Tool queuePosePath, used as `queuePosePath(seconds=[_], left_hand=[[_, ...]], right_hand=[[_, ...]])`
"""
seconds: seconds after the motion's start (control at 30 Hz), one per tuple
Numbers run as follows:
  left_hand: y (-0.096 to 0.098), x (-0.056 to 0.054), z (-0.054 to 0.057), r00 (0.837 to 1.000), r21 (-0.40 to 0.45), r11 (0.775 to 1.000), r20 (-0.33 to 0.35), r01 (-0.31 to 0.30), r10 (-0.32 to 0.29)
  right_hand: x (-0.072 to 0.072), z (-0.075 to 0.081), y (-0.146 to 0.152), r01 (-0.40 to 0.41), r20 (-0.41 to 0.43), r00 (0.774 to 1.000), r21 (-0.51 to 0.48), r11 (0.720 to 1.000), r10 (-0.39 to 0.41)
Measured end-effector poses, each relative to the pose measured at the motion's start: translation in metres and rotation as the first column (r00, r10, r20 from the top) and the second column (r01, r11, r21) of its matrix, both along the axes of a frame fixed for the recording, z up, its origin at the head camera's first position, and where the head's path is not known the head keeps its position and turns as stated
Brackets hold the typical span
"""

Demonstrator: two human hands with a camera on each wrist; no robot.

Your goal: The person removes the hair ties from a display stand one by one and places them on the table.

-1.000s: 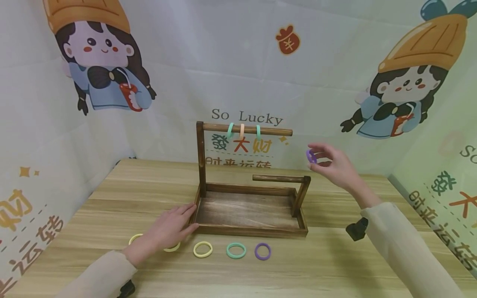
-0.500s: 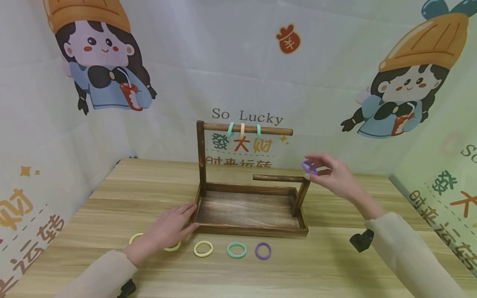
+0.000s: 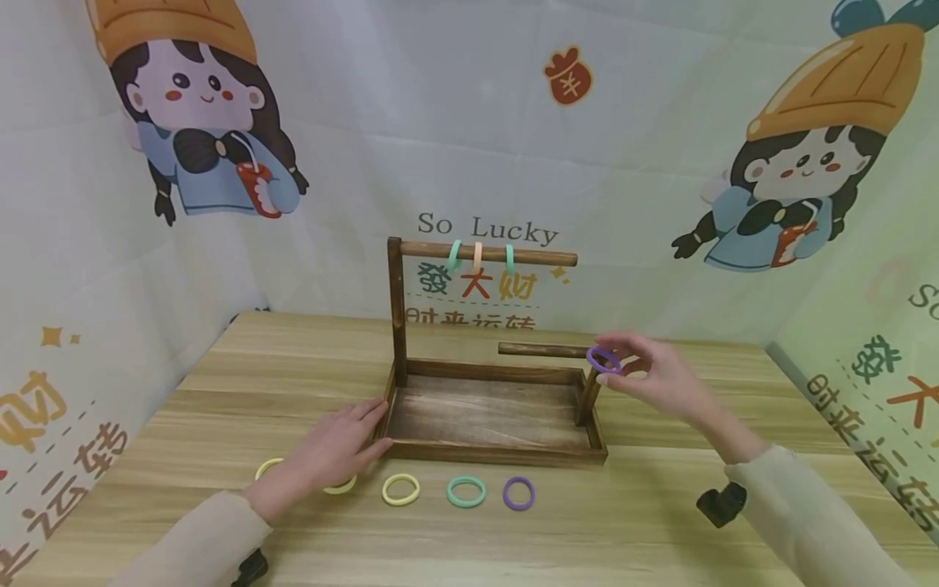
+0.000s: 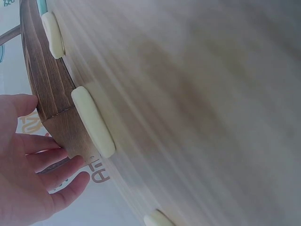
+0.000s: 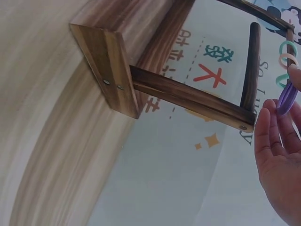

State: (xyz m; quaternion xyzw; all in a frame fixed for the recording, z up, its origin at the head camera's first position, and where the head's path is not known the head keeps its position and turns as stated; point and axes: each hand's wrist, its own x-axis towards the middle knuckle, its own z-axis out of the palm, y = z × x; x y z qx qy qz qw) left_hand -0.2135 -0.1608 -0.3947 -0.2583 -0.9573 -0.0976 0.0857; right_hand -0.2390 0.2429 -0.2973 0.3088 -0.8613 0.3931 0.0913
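My right hand (image 3: pixel 660 375) pinches a purple ring (image 3: pixel 589 355) between thumb and fingers, in front of the right post of a wooden stand. That post carries the short lower rod (image 3: pixel 535 350). In the right wrist view, the held purple ring (image 5: pixel 286 99) appears edge-on. Two green rings and a peach ring (image 3: pixel 478 258) hang on the upper rod (image 3: pixel 553 259). My left hand (image 3: pixel 330 448) rests at the left end of the stand's tray (image 3: pixel 491 454), fingers fairly straight; in the left wrist view, its fingertips touch the wood.
Along the tray's front lie a second purple ring (image 3: pixel 507 493), a green ring (image 3: pixel 465 505) and a yellow ring (image 3: pixel 400 503). Two more yellow rings are partly hidden by the left forearm. A printed cloth (image 3: pixel 352 179) hangs behind the table (image 3: pixel 235 391).
My right hand has lowered the purple ring from above and right of the lower rod to the front of its post, with the ring tilting. The left hand stays put.
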Motion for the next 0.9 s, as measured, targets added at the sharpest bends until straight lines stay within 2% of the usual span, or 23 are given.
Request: queuePosePath(seconds=[0.1,0.33,0.67,0.9], left_hand=[[0.000,0.000,0.000,1.000,-0.001,1.000,-0.004,0.000,0.000],[0.000,0.001,0.001,1.000,0.009,1.000,0.000,0.002,-0.002],[0.000,0.002,0.002,1.000,0.018,1.000,0.009,0.002,-0.002],[0.000,0.002,0.002,1.000,0.022,1.000,0.020,0.001,-0.001]], right_hand=[[-0.002,-0.012,0.004,-0.026,-0.015,1.000,-0.014,1.000,0.026],[0.005,-0.025,0.002,-0.090,-0.031,0.995,-0.015,0.996,0.090],[0.015,-0.048,-0.002,-0.106,0.035,0.994,0.025,0.994,0.105],[0.027,-0.057,-0.008,-0.167,0.041,0.985,0.057,0.984,0.165]])
